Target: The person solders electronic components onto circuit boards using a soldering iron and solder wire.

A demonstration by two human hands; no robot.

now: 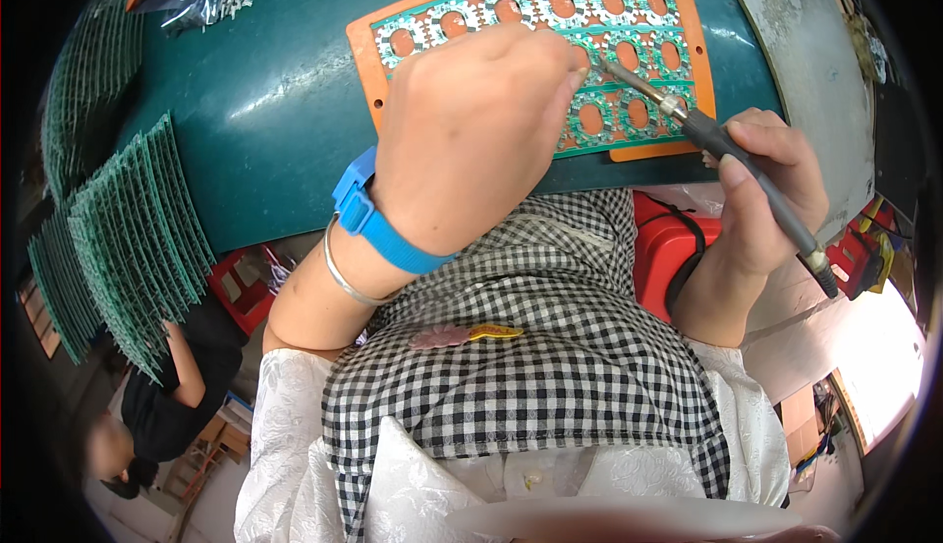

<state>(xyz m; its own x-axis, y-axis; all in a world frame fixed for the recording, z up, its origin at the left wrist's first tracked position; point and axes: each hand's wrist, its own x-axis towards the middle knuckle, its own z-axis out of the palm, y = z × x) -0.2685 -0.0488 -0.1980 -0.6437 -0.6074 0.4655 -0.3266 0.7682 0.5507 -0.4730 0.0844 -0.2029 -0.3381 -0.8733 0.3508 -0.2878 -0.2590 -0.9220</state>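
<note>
Dark green bench top [265, 101] fills the upper view, with an orange backing plate [678, 61] carrying a green panel of ring-shaped circuit boards [550, 7] near its front edge. Left hand [471, 135] rests knuckles-up on the panel, fingers curled and pinched together at the tips – whether they grip anything cannot be told. Right hand [771, 184] is closed around a soldering iron [727, 145], its tip meeting the panel just beside the left fingertips [578, 76]. Stacked green boards [133, 238] stand far left.

left hand [471, 130]: fingers curled, palm down | right hand [771, 189]: closed grip
</note>
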